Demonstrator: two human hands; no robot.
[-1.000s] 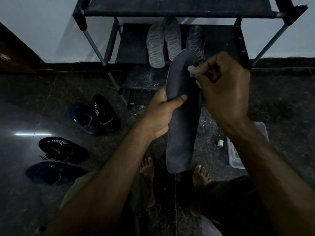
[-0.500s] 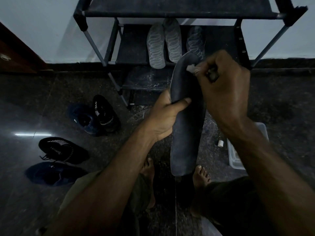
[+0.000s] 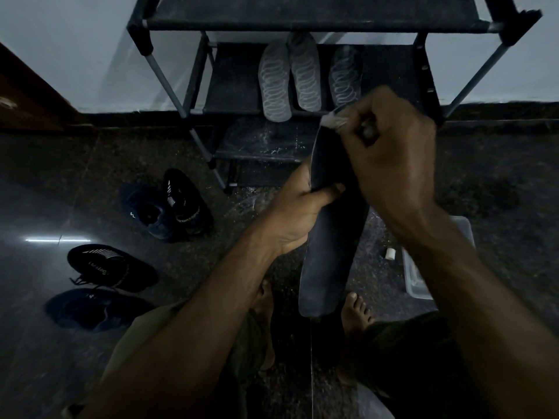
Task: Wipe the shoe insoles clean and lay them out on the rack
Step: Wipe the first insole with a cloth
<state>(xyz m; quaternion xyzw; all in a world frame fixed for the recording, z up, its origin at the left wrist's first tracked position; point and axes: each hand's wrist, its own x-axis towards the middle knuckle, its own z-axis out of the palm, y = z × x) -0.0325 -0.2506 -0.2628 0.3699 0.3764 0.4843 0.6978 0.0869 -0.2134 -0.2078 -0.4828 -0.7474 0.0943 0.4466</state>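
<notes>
My left hand [image 3: 299, 213] grips a long dark insole [image 3: 329, 252] at its middle, thumb across the front, holding it upright over the floor. My right hand [image 3: 390, 155] is closed on a small white wipe [image 3: 331, 120] pressed against the insole's top end. Three pale patterned insoles [image 3: 305, 77] lie side by side on the middle shelf of the black shoe rack [image 3: 302, 24] straight ahead. The top of the held insole is hidden behind my right hand.
Two pairs of dark shoes [image 3: 169, 204] [image 3: 109, 267] sit on the dark stone floor at the left. A clear plastic tub [image 3: 417, 276] and a small white cap [image 3: 390, 254] lie at the right, partly behind my right forearm. My bare feet [image 3: 354, 309] are below the insole.
My right hand has pushed the wipe up along the insole towards its top end. The insole has shifted slightly to the right and lower in my left hand's grip.
</notes>
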